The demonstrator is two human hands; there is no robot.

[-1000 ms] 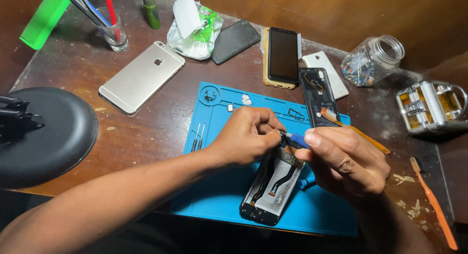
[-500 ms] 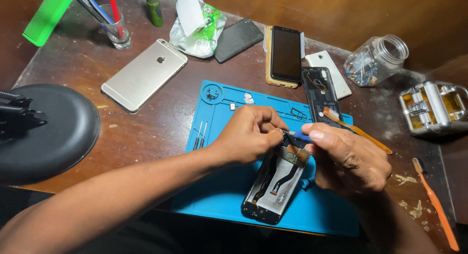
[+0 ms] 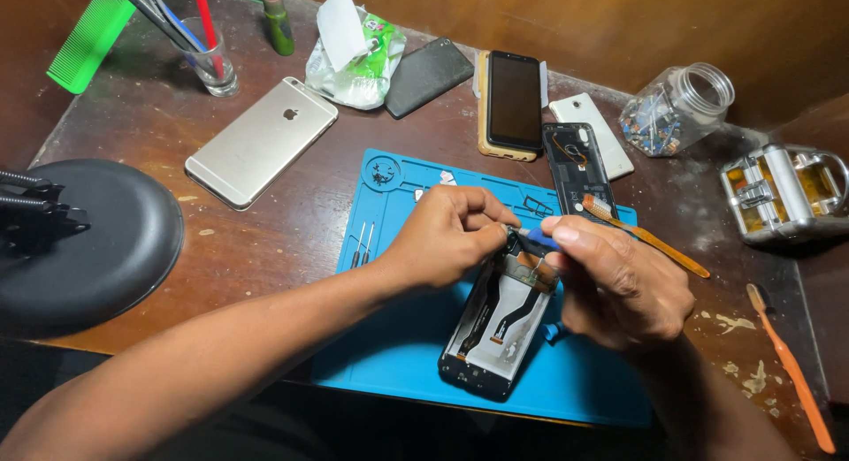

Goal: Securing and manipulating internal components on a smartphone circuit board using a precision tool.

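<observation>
Working a blue-handled tool (image 3: 537, 239) into the top end of an opened smartphone (image 3: 497, 324) lying on the blue repair mat (image 3: 389, 355).

Both hands meet over the phone's upper edge: the left hand (image 3: 442, 237) pinches something small there, too hidden to name, while the right hand (image 3: 623, 284) is closed around the tool's handle, tip aimed at the same spot. It looks like the step of freeing or seating a small part inside the exposed frame. A steady tip and light pressure seem called for, as flex cables (image 3: 508, 315) lie just below. A detached back cover (image 3: 579, 165) rests beyond, near an orange brush (image 3: 646, 236).
</observation>
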